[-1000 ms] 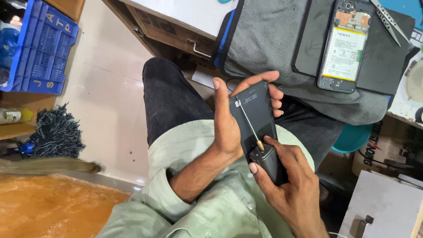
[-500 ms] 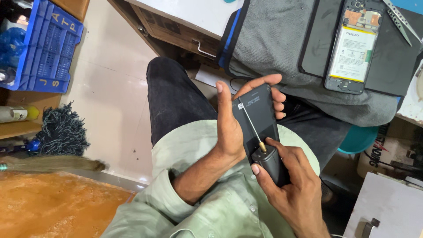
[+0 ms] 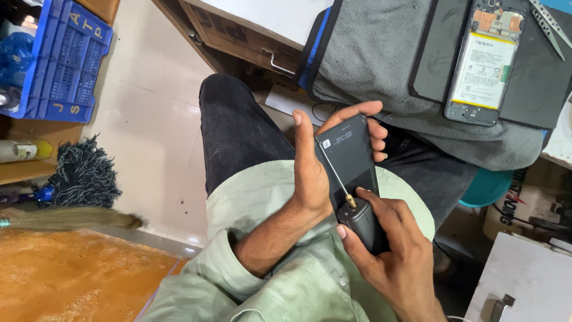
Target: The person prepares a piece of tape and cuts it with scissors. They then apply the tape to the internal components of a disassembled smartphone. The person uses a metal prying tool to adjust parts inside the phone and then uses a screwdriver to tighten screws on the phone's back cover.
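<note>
The left hand point(image 3: 316, 173) and its dark phone panel point(image 3: 351, 158) sit slightly higher than a second ago, thumb stretched straighter along the edge. The right hand point(image 3: 387, 250) with the screwdriver point(image 3: 360, 220) follows, tip reaching further up the panel.

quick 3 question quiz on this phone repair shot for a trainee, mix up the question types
1. True or false: the left hand holds the dark phone back cover over the lap.
2. Multiple choice: the thin shaft of the electric screwdriver in the right hand lies against A) the opened phone on the mat, B) the dark back cover, C) the blue crate.
3. Short answer: what lies on the black mat with its battery showing?

Key:
1. True
2. B
3. The opened phone; the tweezers lie beside it.
</note>
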